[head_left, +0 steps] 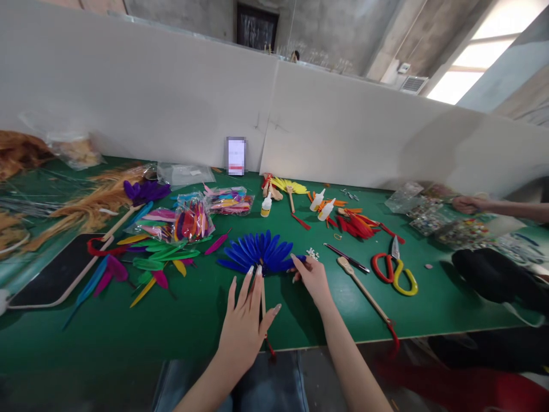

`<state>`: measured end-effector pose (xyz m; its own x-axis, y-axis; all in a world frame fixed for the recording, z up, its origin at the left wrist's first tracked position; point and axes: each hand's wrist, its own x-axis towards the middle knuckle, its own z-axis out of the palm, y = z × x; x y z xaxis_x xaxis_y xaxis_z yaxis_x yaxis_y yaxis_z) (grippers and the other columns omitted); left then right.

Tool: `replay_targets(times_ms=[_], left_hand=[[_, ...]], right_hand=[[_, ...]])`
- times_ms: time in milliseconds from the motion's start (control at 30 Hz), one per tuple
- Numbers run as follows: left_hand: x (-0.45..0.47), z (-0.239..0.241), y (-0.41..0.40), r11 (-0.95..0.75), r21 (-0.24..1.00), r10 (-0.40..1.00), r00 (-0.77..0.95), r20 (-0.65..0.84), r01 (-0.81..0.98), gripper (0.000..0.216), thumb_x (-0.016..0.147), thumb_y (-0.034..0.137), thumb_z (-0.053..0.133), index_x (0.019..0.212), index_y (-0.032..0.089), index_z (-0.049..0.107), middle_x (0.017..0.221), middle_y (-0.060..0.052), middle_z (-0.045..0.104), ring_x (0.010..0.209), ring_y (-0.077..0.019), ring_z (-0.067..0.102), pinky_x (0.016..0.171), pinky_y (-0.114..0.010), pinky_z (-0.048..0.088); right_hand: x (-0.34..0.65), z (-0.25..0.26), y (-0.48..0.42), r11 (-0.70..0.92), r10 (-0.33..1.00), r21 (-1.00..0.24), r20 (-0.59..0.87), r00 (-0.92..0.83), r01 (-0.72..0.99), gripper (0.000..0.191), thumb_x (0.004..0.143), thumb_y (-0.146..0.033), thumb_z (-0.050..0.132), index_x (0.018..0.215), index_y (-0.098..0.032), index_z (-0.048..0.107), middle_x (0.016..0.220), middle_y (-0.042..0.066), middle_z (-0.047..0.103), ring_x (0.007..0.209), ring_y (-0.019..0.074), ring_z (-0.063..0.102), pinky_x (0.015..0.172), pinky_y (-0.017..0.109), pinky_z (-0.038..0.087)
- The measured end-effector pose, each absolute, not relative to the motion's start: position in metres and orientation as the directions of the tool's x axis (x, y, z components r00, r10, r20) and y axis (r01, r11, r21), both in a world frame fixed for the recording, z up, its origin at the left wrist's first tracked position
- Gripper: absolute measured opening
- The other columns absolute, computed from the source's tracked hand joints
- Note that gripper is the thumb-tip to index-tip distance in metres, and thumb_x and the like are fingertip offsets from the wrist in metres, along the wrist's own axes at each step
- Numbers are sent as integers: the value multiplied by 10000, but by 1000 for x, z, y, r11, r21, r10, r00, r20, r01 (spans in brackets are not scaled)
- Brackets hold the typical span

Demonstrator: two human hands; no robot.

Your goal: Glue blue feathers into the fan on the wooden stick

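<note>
- A green table (193,335) fills the lower view, supplies set back around the middle, leaving working room near the person.
- The blue feather fan (257,252) lies spread at centre, its wooden handle (263,300) pointing toward the near edge.
- The left hand (242,320) lies flat, fingers extended over the fan's base, apparently steadying it.
- The right hand (314,280) curls at the fan's right edge; whether it pinches a feather is hard to tell.
- At far right, a clear bag (463,232) holds mixed beads.
- Left of centre, a smaller packet (229,201) holds multicoloured feathers.
- Beyond the fan stands a small white bottle (266,206), contents hidden.
</note>
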<state>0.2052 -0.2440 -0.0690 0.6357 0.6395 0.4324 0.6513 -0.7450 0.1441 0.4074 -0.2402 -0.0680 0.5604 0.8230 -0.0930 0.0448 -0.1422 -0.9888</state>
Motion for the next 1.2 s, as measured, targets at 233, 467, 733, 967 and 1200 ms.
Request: replay_targets(times_ms=[233,467,733,967,1200], left_hand=[[205,-71,-244,-743,125,637,637,434,657,725,947,448,385,1493,129,30,1479,-134,345,1368,-284,302,1096,-501,260],[205,-73,-243,-748,137,634,637,439,649,734,946,444,391,1492,120,21,1471,-131,361,1370,-280,297,1102,-500,243],[205,-69,-244,-757,148,625,641,445,636,716,953,449,358,1494,141,4,1478,-131,351,1371,-269,300,1104,-487,252],[204,-70,-243,-767,138,612,650,450,626,734,948,455,370,1492,137,-7,1471,-130,364,1366,-273,310,1098,-500,261],[204,-71,-243,-764,128,618,661,427,632,728,947,461,371,1491,117,28,1486,-131,332,1375,-276,288,1099,-505,255]], right_hand=[[407,-68,-240,-148,822,-987,-85,563,66,401,677,-571,678,680,-172,635,554,27,659,367,130,526,402,250,457],[407,-70,-240,-144,815,-987,-76,574,74,413,667,-576,684,668,-166,631,550,28,670,359,118,530,393,236,454],[410,-69,-238,-155,824,-984,-81,561,85,430,644,-604,685,641,-178,626,542,33,676,355,137,545,390,258,477],[410,-66,-237,-149,825,-982,-60,561,113,431,652,-610,673,642,-183,619,550,32,672,357,137,546,387,258,474],[413,-65,-233,-149,808,-976,-27,589,161,412,650,-594,684,638,-186,626,533,17,651,352,130,528,386,249,447]])
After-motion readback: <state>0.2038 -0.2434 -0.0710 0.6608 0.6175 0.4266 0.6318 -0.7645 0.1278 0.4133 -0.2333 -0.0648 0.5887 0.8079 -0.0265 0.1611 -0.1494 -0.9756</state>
